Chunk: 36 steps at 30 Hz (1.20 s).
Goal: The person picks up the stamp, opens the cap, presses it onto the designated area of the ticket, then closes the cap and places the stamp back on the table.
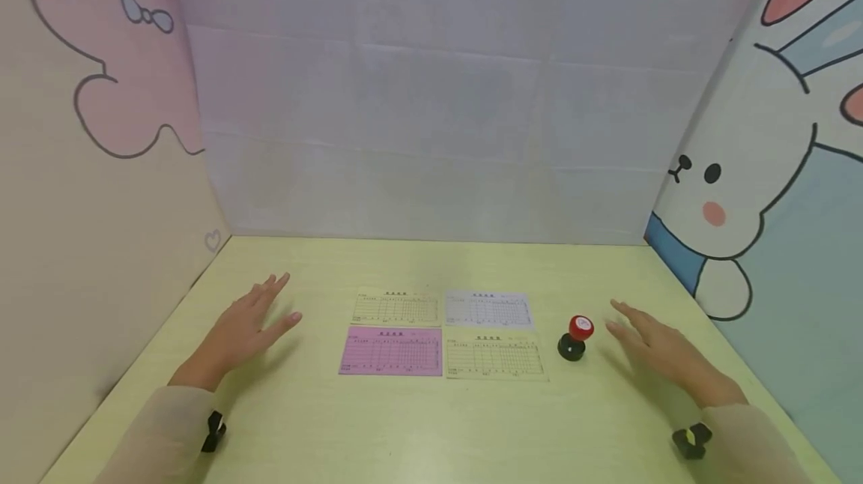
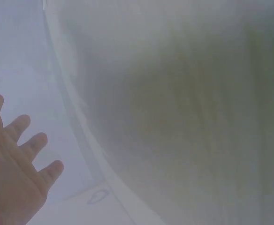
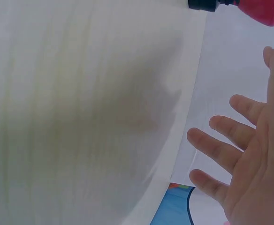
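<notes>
Over the left side of the table my left hand (image 1: 241, 330) is held with its fingers extended, holding nothing; in the left wrist view its fingers (image 2: 34, 145) are spread. My right hand (image 1: 664, 349) hovers at the right, fingers straight and nothing in them. Just left of it stands a stamp with a red knob (image 1: 581, 327) and a round black base (image 1: 571, 348). Four printed forms would be several; they lie in two rows mid-table: a pale yellow form (image 1: 395, 309) and a white form (image 1: 488, 310) behind, a pink form (image 1: 391, 351) and another yellow form (image 1: 495, 357) in front.
The light wood-toned table (image 1: 404, 431) is enclosed by a white back panel (image 1: 431, 132) and two side panels. A pink cartoon figure (image 1: 135, 87) decorates the left panel, a white rabbit (image 1: 748, 169) the right one. Each wrist wears a dark band.
</notes>
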Each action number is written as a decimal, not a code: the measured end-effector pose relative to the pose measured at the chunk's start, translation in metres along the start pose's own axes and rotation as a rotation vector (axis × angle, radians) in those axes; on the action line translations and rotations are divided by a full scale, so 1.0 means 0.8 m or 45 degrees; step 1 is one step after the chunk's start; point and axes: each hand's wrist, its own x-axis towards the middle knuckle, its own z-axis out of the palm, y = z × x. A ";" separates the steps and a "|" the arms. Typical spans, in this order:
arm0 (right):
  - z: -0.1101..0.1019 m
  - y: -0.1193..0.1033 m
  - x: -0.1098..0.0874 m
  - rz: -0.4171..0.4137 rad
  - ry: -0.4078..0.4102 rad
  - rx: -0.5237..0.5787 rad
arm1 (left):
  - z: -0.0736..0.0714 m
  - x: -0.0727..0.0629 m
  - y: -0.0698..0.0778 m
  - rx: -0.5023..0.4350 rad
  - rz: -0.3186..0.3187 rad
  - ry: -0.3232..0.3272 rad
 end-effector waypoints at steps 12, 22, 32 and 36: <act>-0.008 -0.027 0.003 -0.121 0.054 0.075 | -0.001 0.007 0.020 -0.176 -0.040 -0.081; -0.006 -0.056 0.006 -0.231 0.106 0.021 | 0.008 0.016 0.033 -0.262 -0.044 -0.119; 0.007 -0.068 0.015 -0.278 0.141 0.007 | 0.020 0.018 0.050 -0.352 -0.044 -0.175; 0.011 -0.071 0.020 -0.268 0.129 0.016 | 0.023 0.017 0.053 -0.355 -0.011 -0.173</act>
